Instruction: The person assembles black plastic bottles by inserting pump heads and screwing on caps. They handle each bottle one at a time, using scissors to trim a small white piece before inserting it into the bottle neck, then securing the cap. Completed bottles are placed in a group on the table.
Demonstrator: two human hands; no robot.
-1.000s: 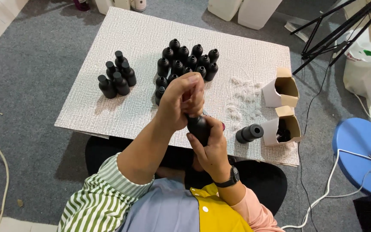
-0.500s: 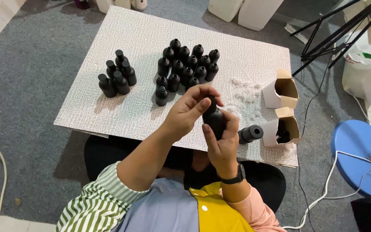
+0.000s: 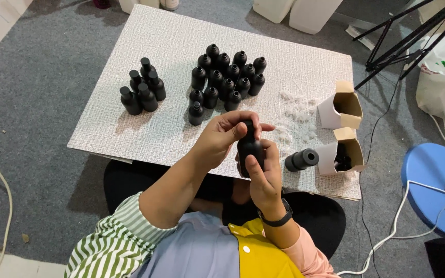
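**Bottle in both hands, over the board's near edge**

The right hand (image 3: 264, 177) was wrapped around the body of a black bottle (image 3: 250, 149), thumb up its front, holding it upright above the near edge of the white board (image 3: 145, 128). The left hand (image 3: 222, 139) was closed narrowly on the bottle's top, fingertips pinched around the cap end.

Just right of the hands a single bottle (image 3: 301, 160) lay on its side, mouth toward the camera, beside an open carton (image 3: 343, 154); a second carton (image 3: 342, 109) stood behind it. A scatter of small clear pieces (image 3: 294, 110) lay between the cartons and a large cluster of upright bottles (image 3: 226, 77). A smaller group (image 3: 141, 90) stood well apart to the left.

The risks looked modest. The held bottle hung over the lap side of the board, so a slip of the pinching fingers could drop it or its cap off the board. A sideways elbow or wrist could nudge the lying bottle, which would roll easily, or scatter the light clear pieces. Whether the cap sat straight could not be told.
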